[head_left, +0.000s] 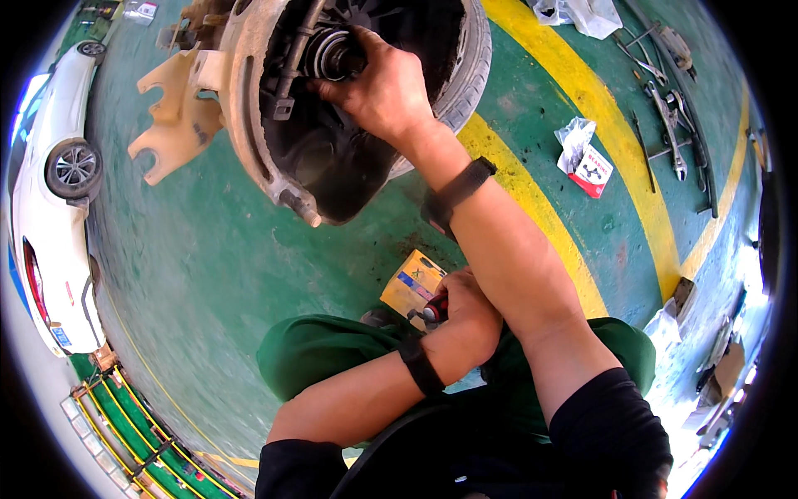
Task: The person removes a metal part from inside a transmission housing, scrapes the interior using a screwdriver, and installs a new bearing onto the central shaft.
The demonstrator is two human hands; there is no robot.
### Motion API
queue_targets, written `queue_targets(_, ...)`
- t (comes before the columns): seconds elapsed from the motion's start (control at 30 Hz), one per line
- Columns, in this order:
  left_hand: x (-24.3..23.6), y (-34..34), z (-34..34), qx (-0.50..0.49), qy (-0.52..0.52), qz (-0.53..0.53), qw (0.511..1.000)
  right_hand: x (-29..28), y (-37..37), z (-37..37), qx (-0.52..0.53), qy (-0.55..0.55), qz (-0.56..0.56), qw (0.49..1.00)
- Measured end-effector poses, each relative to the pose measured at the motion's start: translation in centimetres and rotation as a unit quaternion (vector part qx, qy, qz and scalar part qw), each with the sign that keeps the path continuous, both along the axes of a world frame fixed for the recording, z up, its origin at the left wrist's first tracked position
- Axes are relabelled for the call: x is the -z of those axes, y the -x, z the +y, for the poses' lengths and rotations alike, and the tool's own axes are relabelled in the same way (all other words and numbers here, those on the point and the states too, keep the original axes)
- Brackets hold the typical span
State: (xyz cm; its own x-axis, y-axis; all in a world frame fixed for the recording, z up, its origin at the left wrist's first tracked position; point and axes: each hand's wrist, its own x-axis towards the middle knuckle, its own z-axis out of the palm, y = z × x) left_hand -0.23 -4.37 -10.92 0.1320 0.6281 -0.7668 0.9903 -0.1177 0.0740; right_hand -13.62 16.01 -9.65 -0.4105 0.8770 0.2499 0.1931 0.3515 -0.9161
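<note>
My right hand (386,93) reaches into a dark wheel assembly (320,175) with a tire at its right, fingers closed around a round black-and-metal ring part (326,53) at the hub. A metal rod runs beside the ring. A tan cast bracket (173,116) sticks out to the left of the assembly. Lower down, beneath my right forearm, my left hand (469,312) grips a red-and-black handled tool (436,308); its far end is hard to make out. A yellow box (406,274) lies on the floor just behind that hand.
A white car (58,249) stands at left, near yellow railings (116,416). On the green floor with yellow stripes lie a red-and-white carton (590,170) with plastic wrap, wrenches (673,125), long bars and plastic bags (573,17). More items lie along the right edge.
</note>
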Motion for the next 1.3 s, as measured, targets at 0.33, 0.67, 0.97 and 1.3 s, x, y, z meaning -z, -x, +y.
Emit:
queue_targets(0.33,-1.3,0.2,1.4,0.006,0.059,0.023,0.998,0.7,-0.1,-0.2,0.011,-0.044,0.026,0.999)
queue_targets(0.67,-1.4,0.1,0.5,0.022,0.016,0.009,1.0,0.0,-0.2,-0.1,0.007,-0.012,0.013,1.0)
queue_targets(0.97,-1.2,-0.9,0.3,0.051,-0.009,0.057,0.997,-0.4,-2.1,0.2,0.021,-0.073,-0.033,0.997)
queue_targets(1.3,-1.3,-0.2,0.5,0.004,0.032,0.024,0.999,-0.8,-0.9,-0.3,0.058,-0.07,-0.021,0.996)
